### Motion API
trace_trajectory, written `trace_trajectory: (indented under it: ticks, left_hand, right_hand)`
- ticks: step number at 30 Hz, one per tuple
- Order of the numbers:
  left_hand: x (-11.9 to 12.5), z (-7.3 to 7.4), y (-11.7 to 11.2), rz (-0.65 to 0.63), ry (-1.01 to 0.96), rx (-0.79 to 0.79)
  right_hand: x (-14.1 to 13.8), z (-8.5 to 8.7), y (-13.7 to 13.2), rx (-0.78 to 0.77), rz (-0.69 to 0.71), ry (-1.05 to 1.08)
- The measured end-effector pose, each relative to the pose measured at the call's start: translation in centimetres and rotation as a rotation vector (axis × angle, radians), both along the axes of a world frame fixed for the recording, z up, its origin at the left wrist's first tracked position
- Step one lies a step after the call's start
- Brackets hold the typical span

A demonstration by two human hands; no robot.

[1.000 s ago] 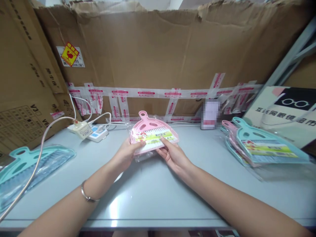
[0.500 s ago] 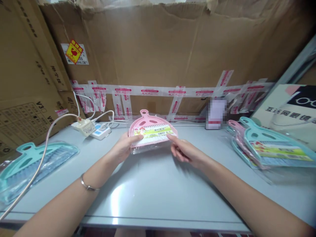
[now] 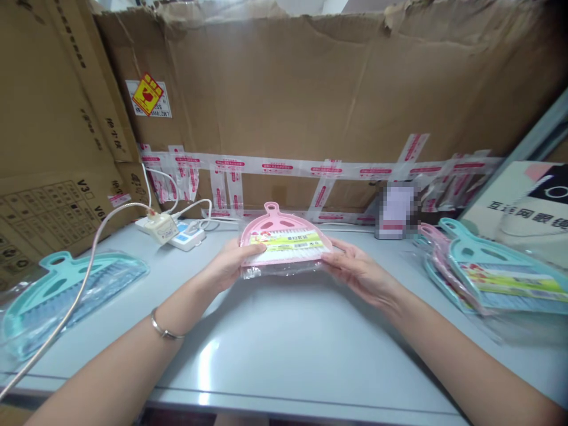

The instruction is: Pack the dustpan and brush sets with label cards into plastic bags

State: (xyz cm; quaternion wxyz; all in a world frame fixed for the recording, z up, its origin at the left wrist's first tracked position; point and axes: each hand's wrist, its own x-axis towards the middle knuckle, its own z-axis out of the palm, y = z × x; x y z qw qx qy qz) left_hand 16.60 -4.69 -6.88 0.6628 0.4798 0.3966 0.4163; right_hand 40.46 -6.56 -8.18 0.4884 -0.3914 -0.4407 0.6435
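Observation:
A small pink dustpan-and-brush set point(image 3: 284, 238) in a clear plastic bag is held above the grey table point(image 3: 284, 349), handle pointing away from me. My left hand point(image 3: 231, 267) grips its left edge, thumb on top by the yellow-green label. My right hand point(image 3: 361, 273) holds the right edge, fingers curled under the bag.
A teal bagged dustpan set point(image 3: 66, 293) lies at the left, a white cable point(image 3: 84, 275) running across it to a power strip point(image 3: 177, 234). A stack of bagged teal and pink sets point(image 3: 492, 275) lies at the right. Taped cardboard walls point(image 3: 310, 112) close the back and left.
My right hand moved from the label at the set's front to its right edge and took hold there. The left hand kept its grip; the view shifted slightly.

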Motion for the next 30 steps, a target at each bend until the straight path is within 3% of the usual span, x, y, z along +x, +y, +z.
trace_trajectory:
  ticks: [6,10,13,19,23,30]
  left_hand:
    - [-0.1,-0.1,0.1,-0.103,0.045,0.033]
    - [-0.3,-0.3,0.2,-0.101,0.062,0.048]
    - [-0.3,-0.5,0.4,-0.017,0.067,0.021]
    - [-0.4,-0.1,0.6,0.096,0.012,-0.018]
    - [-0.3,-0.1,0.4,0.059,0.028,-0.057]
    - [-0.1,0.1,-0.4,-0.136,0.066,0.094]
  right_hand:
    - [-0.2,-0.9,0.2,-0.088,-0.186,-0.028]
    - [-0.5,-1.2,0.2,-0.037,-0.240,-0.081]
    - [-0.3,-0.7,0.0,0.027,-0.200,-0.156]
    - [1.2,1.2,-0.3,0.090,0.022,-0.139]
    - [0.9,0.4,-0.4,0.329,0.065,-0.248]
    - [-0.4,-2.2,0.6,0.407,-0.233,-0.280]
